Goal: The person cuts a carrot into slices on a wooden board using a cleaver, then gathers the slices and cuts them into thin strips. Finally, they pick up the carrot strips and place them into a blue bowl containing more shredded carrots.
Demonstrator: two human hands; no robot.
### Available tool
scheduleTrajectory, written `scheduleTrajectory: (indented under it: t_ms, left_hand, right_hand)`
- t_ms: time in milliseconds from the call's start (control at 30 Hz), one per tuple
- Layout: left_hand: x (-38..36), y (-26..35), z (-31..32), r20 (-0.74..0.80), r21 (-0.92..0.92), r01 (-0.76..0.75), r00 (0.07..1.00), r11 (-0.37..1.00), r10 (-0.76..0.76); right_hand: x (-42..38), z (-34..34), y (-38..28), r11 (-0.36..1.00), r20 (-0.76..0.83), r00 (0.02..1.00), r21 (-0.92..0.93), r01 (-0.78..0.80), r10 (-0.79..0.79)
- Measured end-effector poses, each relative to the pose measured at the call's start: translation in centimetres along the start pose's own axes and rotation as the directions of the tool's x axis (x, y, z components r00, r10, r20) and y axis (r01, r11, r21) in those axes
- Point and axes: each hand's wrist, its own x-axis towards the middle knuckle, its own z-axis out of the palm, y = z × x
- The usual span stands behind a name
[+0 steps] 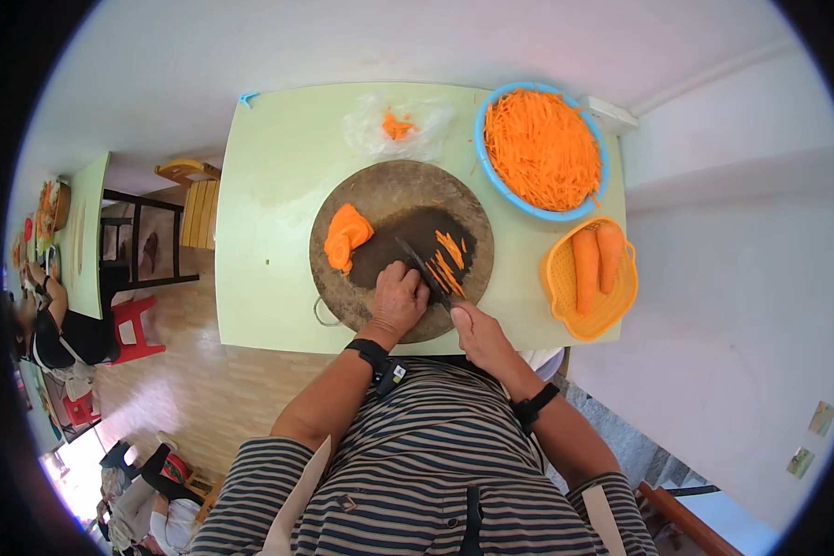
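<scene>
On a round, dark wooden chopping board (394,181) my right hand (480,334) grips the handle of a kitchen knife (421,264), its blade slanting up and left across the wood. My left hand (401,296) is just left of the blade, fingers curled and pressed down on the board; what lies under them is hidden. Right of the blade are several thin carrot strips (448,250). A pile of carrot slices (346,237) sits on the board's left side.
A blue basin (481,153) of shredded carrot stands at the table's back right. Before it, a yellow basket (565,324) holds two whole carrots (586,271). A clear plastic bag (431,116) with carrot bits lies behind the board. Other people sit far left.
</scene>
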Motion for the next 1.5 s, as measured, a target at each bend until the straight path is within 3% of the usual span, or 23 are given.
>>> scheduleTrajectory:
  t_ms: [67,133,267,600,667,700,767,800,833,867,900,933,1000,1033,1167,1333,1433,1500]
  left_hand:
    - [0.0,0.0,0.0,-0.010,0.014,0.011,1.000,1.000,-0.011]
    - [0.1,0.0,0.1,-0.020,0.003,0.006,1.000,1.000,-0.006]
    - [0.1,0.0,0.2,-0.031,-0.018,0.016,0.999,1.000,-0.016]
    - [0.7,0.5,-0.1,-0.059,-0.130,0.059,0.996,0.990,-0.067]
    - [1.0,1.1,-0.3,0.036,-0.465,0.373,0.914,0.803,-0.404]
    - [1.2,1.2,-0.4,0.035,-0.465,0.370,0.915,0.804,-0.401]
    - [2.2,0.9,-0.7,0.367,-0.636,0.626,0.760,0.451,-0.537]
    - [2.7,1.0,-0.9,0.363,-0.637,0.622,0.763,0.455,-0.535]
    - [3.2,1.0,-1.3,0.598,-0.669,0.733,0.628,0.121,-0.498]
    - [3.7,1.1,-1.6,0.793,-0.582,0.783,0.488,-0.217,-0.365]
    - [4.4,2.0,-2.2,0.841,-0.538,0.769,0.464,-0.344,-0.278]
    - [4.7,2.5,-2.6,0.837,-0.544,0.767,0.470,-0.341,-0.279]
    - [5.1,3.1,-3.2,0.871,-0.458,0.684,0.473,-0.568,-0.132]
    - [4.8,2.4,-2.9,0.848,-0.460,0.670,0.525,-0.583,-0.065]
    - [4.9,2.0,-3.2,0.821,-0.495,0.665,0.568,-0.559,-0.052]
    - [4.8,1.4,-3.3,0.794,-0.562,0.568,0.573,-0.601,-0.201]
    - [4.5,0.1,-3.1,0.770,-0.565,0.549,0.620,-0.616,-0.154]
    - [4.4,-0.4,-3.0,0.781,-0.581,0.562,0.587,-0.588,-0.211]
  right_hand:
    - [0.6,0.2,0.5,0.999,-0.008,1.000,0.027,0.029,-0.029]
    - [0.6,0.1,-0.2,0.941,0.062,0.988,0.300,-0.154,0.142]
    - [0.0,-0.9,-0.8,0.938,-0.010,0.989,0.320,-0.136,0.147]
    - [-1.3,-2.8,0.1,0.824,0.028,0.982,0.540,-0.171,0.186]
    - [-1.2,-3.2,0.4,0.801,0.045,0.983,0.574,-0.172,0.179]
    - [-1.2,-3.4,0.4,0.763,0.076,0.981,0.618,-0.188,0.180]
    - [-1.1,-3.9,0.4,0.725,0.105,0.979,0.660,-0.199,0.174]
    - [-1.1,-4.2,0.2,0.657,0.171,0.971,0.714,-0.240,0.169]
    - [-1.0,-4.4,0.1,0.586,0.236,0.959,0.759,-0.283,0.158]
    - [-0.9,-4.5,0.0,0.589,0.234,0.960,0.759,-0.278,0.151]
    - [-0.7,-4.6,-0.1,0.532,0.304,0.941,0.778,-0.335,0.148]
    - [-0.6,-4.7,-0.2,0.473,0.371,0.918,0.789,-0.392,0.141]
    - [-0.3,-4.9,-0.1,0.474,0.390,0.911,0.782,-0.405,0.134]
    - [-0.2,-5.0,0.0,0.470,0.411,0.902,0.775,-0.423,0.134]
    - [0.3,-5.4,0.5,0.455,0.415,0.898,0.778,-0.432,0.144]
    - [0.2,-6.2,1.2,0.462,0.419,0.898,0.775,-0.431,0.135]
    - [0.0,-6.5,1.4,0.466,0.409,0.900,0.775,-0.428,0.147]
    - [-0.2,-6.7,1.5,0.468,0.397,0.904,0.775,-0.424,0.160]
